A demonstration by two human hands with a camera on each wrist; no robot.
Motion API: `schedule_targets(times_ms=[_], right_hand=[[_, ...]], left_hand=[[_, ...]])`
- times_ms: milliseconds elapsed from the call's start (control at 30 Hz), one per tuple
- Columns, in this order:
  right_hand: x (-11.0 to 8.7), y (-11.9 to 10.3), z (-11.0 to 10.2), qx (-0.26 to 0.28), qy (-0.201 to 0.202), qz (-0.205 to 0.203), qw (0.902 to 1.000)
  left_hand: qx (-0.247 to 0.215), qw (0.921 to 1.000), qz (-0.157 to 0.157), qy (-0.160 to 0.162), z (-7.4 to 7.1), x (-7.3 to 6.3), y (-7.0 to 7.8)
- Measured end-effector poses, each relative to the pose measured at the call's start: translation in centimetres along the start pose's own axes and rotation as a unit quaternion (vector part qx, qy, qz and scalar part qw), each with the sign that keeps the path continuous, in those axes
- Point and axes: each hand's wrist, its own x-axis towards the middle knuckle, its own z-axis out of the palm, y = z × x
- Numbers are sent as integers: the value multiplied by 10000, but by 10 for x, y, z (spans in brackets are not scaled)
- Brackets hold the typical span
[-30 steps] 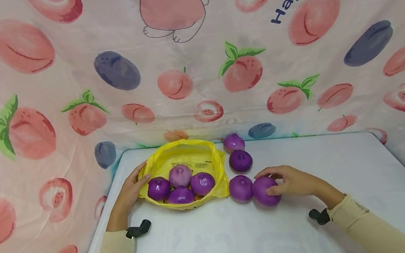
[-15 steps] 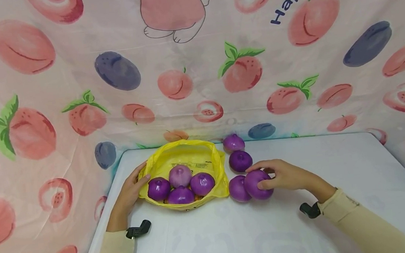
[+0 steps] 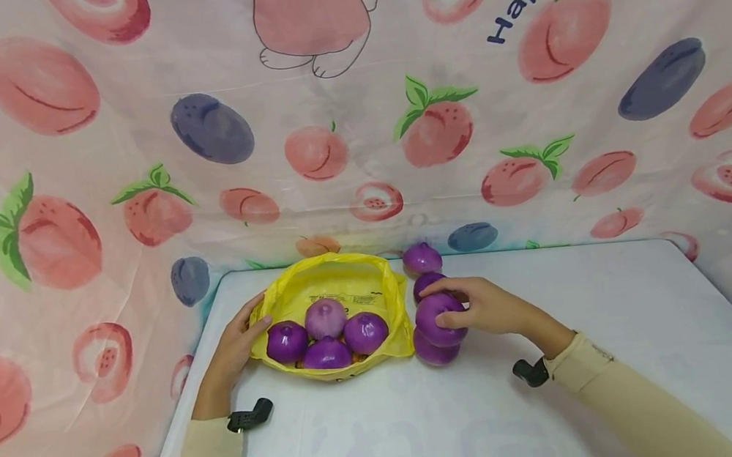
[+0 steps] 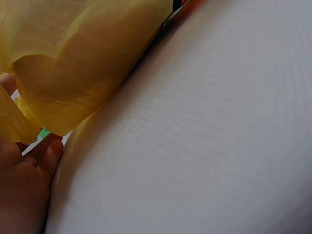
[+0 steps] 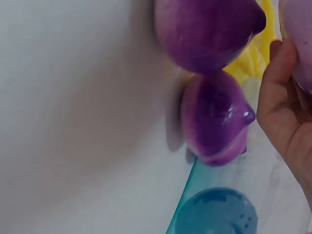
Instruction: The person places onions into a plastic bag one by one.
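Observation:
My right hand [image 3: 496,308] grips a purple onion [image 3: 439,321] between thumb and fingers. In the head view that onion overlaps another onion [image 3: 437,354] on the table; in the right wrist view it appears as a pale onion [image 5: 298,24] at the upper right. My left hand [image 3: 239,341] holds the left rim of a yellow plastic bag [image 3: 343,269], thumb over the edge. The bag's mouth faces me, with several purple onions [image 3: 328,352] inside. Just behind the held onion is a dark onion [image 3: 426,283], partly covered by my right fingers.
One more purple onion [image 3: 422,258] lies at the table's back edge, right of the bag. A fruit-printed cloth [image 3: 358,148] hangs behind the white table [image 3: 613,322]. Black wrist devices [image 3: 250,415] sit at both cuffs.
My right hand has lifted the onion from the right of the front loose one and moved it left and back, over that onion. The left hand and bag stay in place.

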Motion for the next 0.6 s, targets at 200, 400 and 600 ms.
schedule_targets(times_ms=[200, 400, 600], right_hand=[[17, -8, 6, 93, 498, 39, 9987], [31, -19, 12, 22, 775, 232, 9967], [45, -29, 20, -119, 1004, 301, 9944]], left_hand=[[26, 10000, -66, 36, 0, -1, 1], [24, 9999, -100, 9, 0, 0, -1], [15, 10000, -24, -28, -1, -1, -1]])
